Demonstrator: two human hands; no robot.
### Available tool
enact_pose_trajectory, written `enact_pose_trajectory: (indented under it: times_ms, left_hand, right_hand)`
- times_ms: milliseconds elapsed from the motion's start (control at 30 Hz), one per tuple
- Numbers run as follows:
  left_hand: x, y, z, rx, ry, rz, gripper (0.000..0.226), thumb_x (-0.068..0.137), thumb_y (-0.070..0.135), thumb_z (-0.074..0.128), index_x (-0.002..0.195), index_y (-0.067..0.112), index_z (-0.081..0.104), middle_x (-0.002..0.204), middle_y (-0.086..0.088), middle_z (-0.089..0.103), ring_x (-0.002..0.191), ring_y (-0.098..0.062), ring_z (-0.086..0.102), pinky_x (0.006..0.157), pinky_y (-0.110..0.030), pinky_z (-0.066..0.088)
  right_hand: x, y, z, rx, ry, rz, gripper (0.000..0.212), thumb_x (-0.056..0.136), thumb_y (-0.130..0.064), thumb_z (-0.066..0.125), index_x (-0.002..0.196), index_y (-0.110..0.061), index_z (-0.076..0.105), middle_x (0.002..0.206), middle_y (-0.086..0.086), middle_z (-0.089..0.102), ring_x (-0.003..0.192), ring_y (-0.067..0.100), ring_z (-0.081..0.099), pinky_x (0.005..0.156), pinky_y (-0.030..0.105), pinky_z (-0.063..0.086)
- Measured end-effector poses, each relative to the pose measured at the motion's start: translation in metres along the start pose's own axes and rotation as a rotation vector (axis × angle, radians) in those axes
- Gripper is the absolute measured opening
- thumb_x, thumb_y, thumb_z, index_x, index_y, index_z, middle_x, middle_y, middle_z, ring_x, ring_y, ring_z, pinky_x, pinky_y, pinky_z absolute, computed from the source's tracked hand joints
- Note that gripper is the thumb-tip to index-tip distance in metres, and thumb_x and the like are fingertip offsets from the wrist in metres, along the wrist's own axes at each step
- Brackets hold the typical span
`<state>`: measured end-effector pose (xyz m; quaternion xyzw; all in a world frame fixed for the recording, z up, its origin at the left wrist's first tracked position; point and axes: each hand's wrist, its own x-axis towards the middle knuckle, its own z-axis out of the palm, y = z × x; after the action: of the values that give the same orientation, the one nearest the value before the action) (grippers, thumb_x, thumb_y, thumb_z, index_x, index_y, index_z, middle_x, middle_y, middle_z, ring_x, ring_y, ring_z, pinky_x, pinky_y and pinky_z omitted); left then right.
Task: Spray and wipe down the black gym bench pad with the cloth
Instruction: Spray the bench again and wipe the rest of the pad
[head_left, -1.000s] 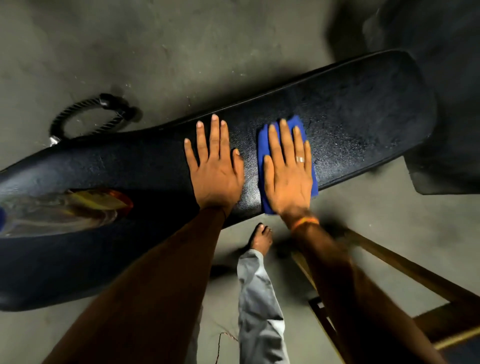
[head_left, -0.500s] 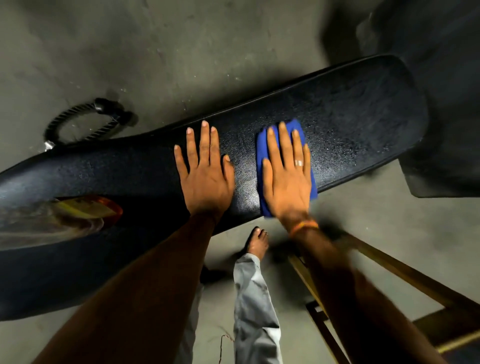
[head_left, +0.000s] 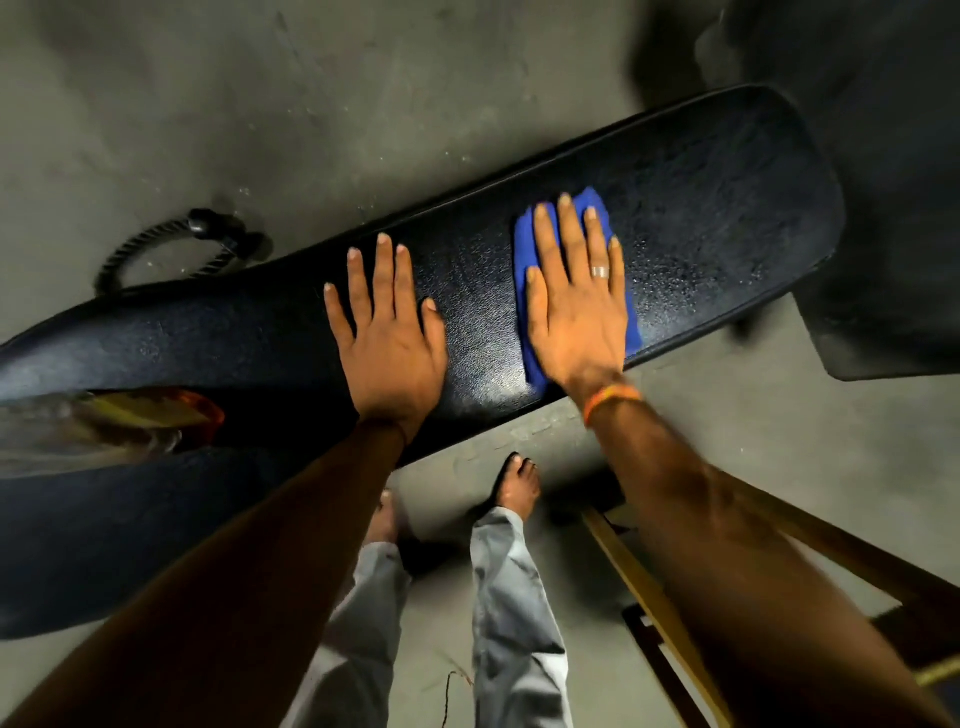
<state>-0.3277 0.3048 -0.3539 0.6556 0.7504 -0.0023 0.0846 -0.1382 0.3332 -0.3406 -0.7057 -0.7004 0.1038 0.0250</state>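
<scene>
The black gym bench pad runs diagonally from lower left to upper right. Droplets glisten on its right part. A blue cloth lies flat on the pad under my right hand, whose straight fingers press down on it. My left hand rests flat on the bare pad, a little to the left of the cloth, fingers straight. A clear spray bottle with a yellow and orange end lies blurred on the pad's left part.
A rope handle with black ends lies on the grey concrete floor behind the pad. A wooden frame stands at lower right. My bare feet and grey trouser legs are below the pad. A dark object fills the upper right.
My right hand has slid the cloth to the right along the pad, away from my left hand. The left hand stays planted.
</scene>
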Motion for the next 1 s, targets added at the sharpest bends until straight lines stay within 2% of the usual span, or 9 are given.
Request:
enact_pose_trajectory:
  times_ms: [67,133,233,300,400,500,633,867,1000]
  left_hand:
    - [0.002,0.009,-0.002,0.009,-0.007,-0.045,0.066,0.102,0.038,0.024,0.163,0.014,0.016,0.172,-0.003,0.01,0.159,-0.031,0.007,0.125,-0.063,0.01]
    - [0.015,0.037,0.001,-0.04,-0.005,-0.039,0.07,0.099,0.038,0.028,0.163,0.012,0.018,0.172,-0.005,0.01,0.159,-0.033,0.007,0.123,-0.068,0.006]
    - [0.042,0.094,0.011,-0.089,0.001,0.064,0.069,0.1,0.04,0.032,0.163,0.013,0.019,0.172,-0.003,0.011,0.159,-0.03,0.007,0.123,-0.068,0.006]
    - [0.051,0.115,0.02,-0.082,0.012,0.036,0.07,0.1,0.041,0.03,0.163,0.012,0.017,0.172,-0.004,0.01,0.159,-0.031,0.006,0.123,-0.068,0.004]
    - [0.052,0.116,0.025,-0.047,0.03,0.008,0.07,0.101,0.042,0.027,0.163,0.012,0.015,0.172,-0.005,0.009,0.159,-0.033,0.006,0.122,-0.068,0.006]
    - [0.051,0.118,0.019,-0.056,0.017,0.014,0.07,0.101,0.041,0.027,0.163,0.012,0.012,0.173,-0.005,0.007,0.159,-0.033,0.005,0.123,-0.068,0.007]
    - [0.051,0.119,0.018,-0.045,-0.009,-0.007,0.07,0.102,0.042,0.027,0.164,0.013,0.009,0.173,-0.005,0.005,0.159,-0.032,0.004,0.123,-0.067,0.006]
    - [0.052,0.121,0.017,-0.032,-0.019,-0.015,0.071,0.1,0.042,0.027,0.163,0.013,0.012,0.173,-0.004,0.006,0.16,-0.031,0.003,0.124,-0.066,0.005]
    - [0.051,0.121,0.016,-0.029,-0.023,-0.013,0.07,0.101,0.041,0.027,0.164,0.013,0.011,0.173,-0.004,0.005,0.16,-0.031,0.002,0.124,-0.065,0.006]
  right_hand:
    - [-0.037,0.014,-0.001,-0.024,-0.033,-0.03,0.06,0.109,-0.039,0.025,0.166,-0.024,0.014,0.175,0.002,0.011,0.162,0.027,0.008,0.13,0.051,0.015]
    - [-0.034,0.027,0.001,-0.02,-0.043,-0.081,0.059,0.109,-0.039,0.026,0.166,-0.025,0.019,0.175,0.002,0.014,0.162,0.027,0.011,0.129,0.051,0.017]
    - [0.028,0.04,0.0,0.01,0.012,-0.063,0.059,0.108,-0.04,0.027,0.165,-0.025,0.023,0.174,0.002,0.018,0.161,0.028,0.015,0.129,0.05,0.016]
    - [0.071,0.049,-0.001,0.017,0.033,-0.028,0.059,0.108,-0.04,0.025,0.165,-0.025,0.025,0.173,0.004,0.021,0.16,0.029,0.017,0.129,0.051,0.016]
    - [0.093,0.058,-0.004,0.018,0.038,-0.054,0.058,0.109,-0.04,0.024,0.165,-0.025,0.024,0.173,0.004,0.022,0.161,0.029,0.016,0.129,0.052,0.016]
    - [0.045,0.06,-0.009,0.024,0.044,-0.004,0.059,0.109,-0.039,0.023,0.166,-0.024,0.018,0.174,0.002,0.015,0.162,0.027,0.012,0.13,0.051,0.016]
    - [-0.008,0.061,-0.009,-0.021,-0.044,0.023,0.062,0.107,-0.04,0.023,0.166,-0.024,0.015,0.175,0.003,0.012,0.162,0.026,0.009,0.13,0.052,0.015]
    - [0.116,0.054,-0.01,0.005,-0.034,-0.115,0.059,0.107,-0.04,0.024,0.163,-0.024,0.03,0.172,0.004,0.024,0.16,0.03,0.016,0.13,0.052,0.013]
    - [0.086,0.057,-0.012,0.013,-0.032,-0.173,0.058,0.109,-0.038,0.026,0.165,-0.023,0.024,0.173,0.002,0.02,0.161,0.028,0.014,0.131,0.051,0.011]
